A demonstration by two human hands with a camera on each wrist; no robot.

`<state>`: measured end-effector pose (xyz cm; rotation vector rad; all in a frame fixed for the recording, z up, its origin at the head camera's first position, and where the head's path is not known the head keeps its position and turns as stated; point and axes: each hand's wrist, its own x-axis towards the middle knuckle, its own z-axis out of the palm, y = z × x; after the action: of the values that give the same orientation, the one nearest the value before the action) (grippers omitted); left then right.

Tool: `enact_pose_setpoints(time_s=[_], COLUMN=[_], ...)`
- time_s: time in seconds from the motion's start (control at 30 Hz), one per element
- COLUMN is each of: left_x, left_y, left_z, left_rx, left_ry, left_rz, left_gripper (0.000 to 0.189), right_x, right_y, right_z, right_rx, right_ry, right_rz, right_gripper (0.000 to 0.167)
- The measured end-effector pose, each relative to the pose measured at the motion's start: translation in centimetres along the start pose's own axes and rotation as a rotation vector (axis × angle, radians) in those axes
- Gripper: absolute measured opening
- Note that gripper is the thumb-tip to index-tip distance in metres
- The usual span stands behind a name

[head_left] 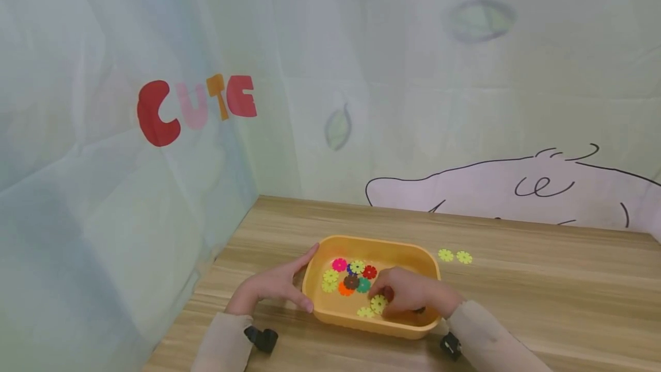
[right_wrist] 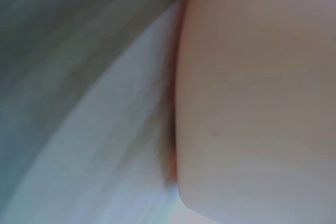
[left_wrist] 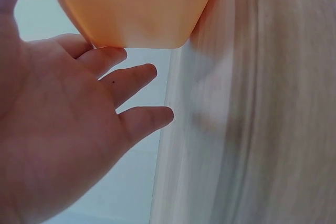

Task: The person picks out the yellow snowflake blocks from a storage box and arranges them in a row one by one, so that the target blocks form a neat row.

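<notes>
Right grip [head_left: 413,290] pinching yellow disc [head_left: 378,304] inside orange tray [head_left: 382,250]. Left grip [head_left: 273,283] spread, touching tray end. Loose coloured discs [head_left: 351,282] lie between the grips. Wall lettering [head_left: 200,109] beyond left grip reads "CUTE".

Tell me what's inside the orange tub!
Little notched discs: pink, red, orange, brown, green, several yellow, and a blue one peeking from under a yellow one. The right hand is inside too, hiding part of the bottom, so I can't see everything beneath it.
</notes>
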<state>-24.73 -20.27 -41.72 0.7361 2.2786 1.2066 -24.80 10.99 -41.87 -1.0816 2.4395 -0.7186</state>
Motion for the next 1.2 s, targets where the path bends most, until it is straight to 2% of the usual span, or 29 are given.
enact_pose_setpoints(time_s=[0.17,0.47,0.77,0.97,1.2], left_x=[0.0,0.0,-0.1,-0.1,0.0], left_y=[0.1,0.2,0.1,0.1,0.1], left_z=[0.0,0.0,0.0,0.0,0.1], left_rx=[0.001,0.002,0.011,0.01,0.009], left_ry=[0.004,0.011,0.02,0.013,0.008], left_rz=[-0.008,-0.006,-0.025,-0.017,-0.022], left_gripper=[0.125,0.125,0.125,0.125,0.125], right_x=[0.0,-0.1,-1.0,-2.3,-4.5], right_y=[0.1,0.0,0.0,0.1,1.8], right_z=[0.1,-0.1,-1.6,-3.4,-5.9], right_rx=[0.024,0.004,0.057,-0.003,-0.028], right_ry=[-0.014,0.007,0.109,0.208,0.344], right_rz=[0.026,-0.011,-0.005,-0.052,-0.009], right_gripper=[0.031,0.03,0.028,0.029,0.031])
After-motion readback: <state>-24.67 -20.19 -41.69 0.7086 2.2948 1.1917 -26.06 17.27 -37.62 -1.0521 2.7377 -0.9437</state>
